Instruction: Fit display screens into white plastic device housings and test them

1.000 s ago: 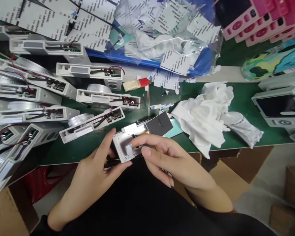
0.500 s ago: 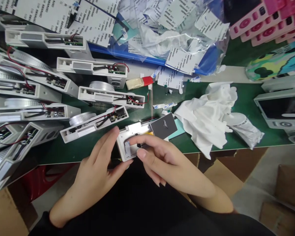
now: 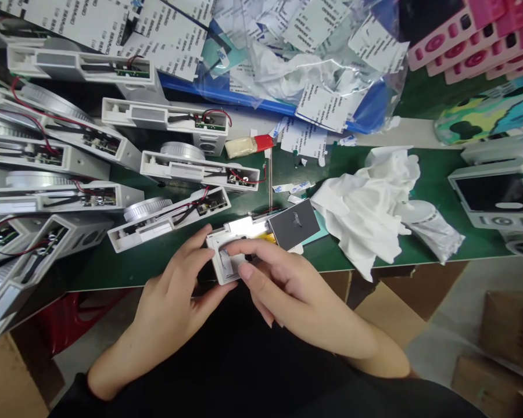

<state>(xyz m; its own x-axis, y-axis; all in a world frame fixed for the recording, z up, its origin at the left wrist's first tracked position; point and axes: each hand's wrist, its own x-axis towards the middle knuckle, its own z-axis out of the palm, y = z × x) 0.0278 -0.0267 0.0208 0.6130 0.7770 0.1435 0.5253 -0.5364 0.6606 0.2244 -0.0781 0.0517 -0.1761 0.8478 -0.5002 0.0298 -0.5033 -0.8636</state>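
A white plastic housing (image 3: 218, 264) lies at the front edge of the green bench, with a dark flat screen (image 3: 294, 224) tilted out at its right side and a bit of yellow tape between them. My left hand (image 3: 174, 302) grips the housing's left end between fingers and thumb. Inside the frame is a small whitish strip (image 3: 226, 262). My right hand (image 3: 283, 278) reaches in from the right, its index fingertip at the top of that strip and its thumb close below; whether they pinch anything is too small to tell.
Several open white housings (image 3: 169, 217) with red and black wires fill the left. A red-handled brush (image 3: 249, 146), crumpled white wrapping (image 3: 357, 203) and a blue tray (image 3: 253, 103) of label sheets lie beyond. Pink cases (image 3: 462, 49) stand at the back right.
My right index fingertip and thumb have shifted slightly left and up over the housing. The left index finger has bent and moved onto the housing's upper left edge. The view has shifted slightly.
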